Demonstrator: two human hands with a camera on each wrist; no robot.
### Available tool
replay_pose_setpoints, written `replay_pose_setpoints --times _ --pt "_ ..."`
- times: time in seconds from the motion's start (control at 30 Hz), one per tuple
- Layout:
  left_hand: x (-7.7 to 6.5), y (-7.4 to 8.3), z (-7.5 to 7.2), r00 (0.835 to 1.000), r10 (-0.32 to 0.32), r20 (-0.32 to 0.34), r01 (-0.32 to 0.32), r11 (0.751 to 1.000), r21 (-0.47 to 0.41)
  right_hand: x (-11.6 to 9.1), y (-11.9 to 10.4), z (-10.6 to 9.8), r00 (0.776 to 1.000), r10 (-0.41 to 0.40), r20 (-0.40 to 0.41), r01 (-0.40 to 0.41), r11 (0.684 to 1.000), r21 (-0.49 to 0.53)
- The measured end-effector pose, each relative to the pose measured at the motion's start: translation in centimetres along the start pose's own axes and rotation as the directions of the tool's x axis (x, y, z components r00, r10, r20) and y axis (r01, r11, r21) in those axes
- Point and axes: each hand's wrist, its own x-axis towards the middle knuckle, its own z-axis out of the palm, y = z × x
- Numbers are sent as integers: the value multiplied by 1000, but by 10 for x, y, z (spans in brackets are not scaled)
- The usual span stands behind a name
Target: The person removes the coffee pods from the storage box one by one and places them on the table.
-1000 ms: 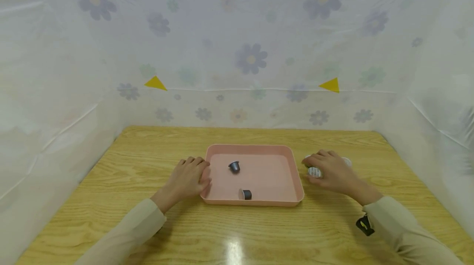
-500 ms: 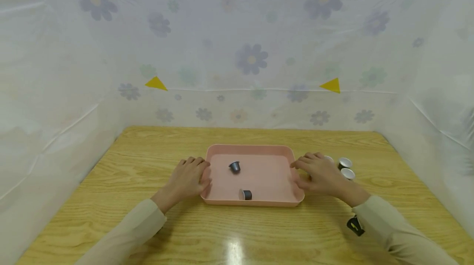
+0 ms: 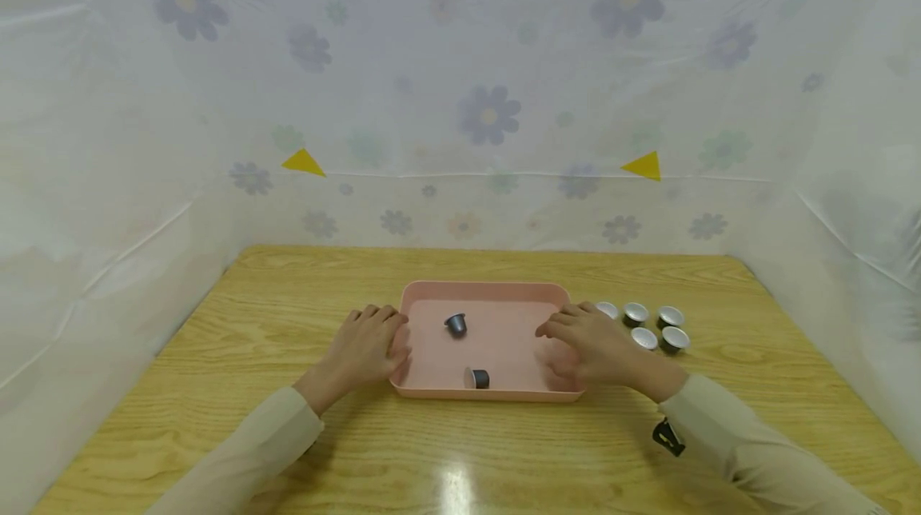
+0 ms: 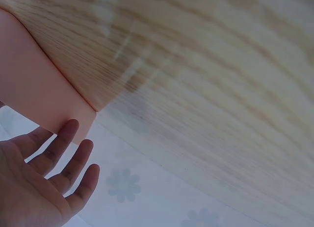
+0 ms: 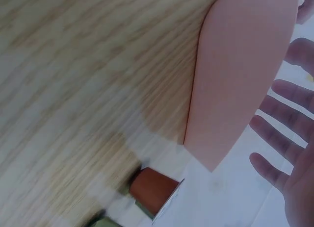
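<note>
A pink tray (image 3: 504,397) sits on the wooden table, with two dark coffee capsules lying in it: one (image 3: 456,325) toward the back, another (image 3: 480,378) by the front wall. My left hand (image 3: 365,345) rests at the tray's left rim, its fingers loosely bent and spread, as the left wrist view shows (image 4: 61,158). Over the tray's right side is my right hand (image 3: 597,345), fingers reaching past the rim with no capsule visible in them. The right wrist view shows those fingers (image 5: 282,134) spread apart beside the tray wall. Part of the right rim is hidden.
Several coffee capsules stand lid up on the table right of the tray, one of them a dark capsule (image 3: 675,340) nearest the right. A brown capsule (image 5: 153,190) shows in the right wrist view. Flower-printed sheeting (image 3: 489,203) closes the back and sides.
My right hand has moved left from the capsules beside the tray to over its right side, uncovering several capsules. It no longer holds the white patterned capsule. My left hand has stayed still.
</note>
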Motion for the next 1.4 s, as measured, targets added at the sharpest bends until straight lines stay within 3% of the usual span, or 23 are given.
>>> replay_pose_setpoints --times 0.2,0.57,1.13,1.4 --pt "0 0 -1 1000 2 1 -2 1000 1 11 -8 6 998 -55 -26 55 998 2" --pt "-1 0 -2 1000 2 0 -2 1000 -1 30 -22 7 995 -70 74 66 996 62" --pt "-1 0 -3 1000 4 1 -4 1000 -6 52 -32 14 981 -185 64 182 982 45" --pt "-1 0 -3 1000 3 4 -3 1000 -4 63 -39 16 971 -203 122 196 978 73"
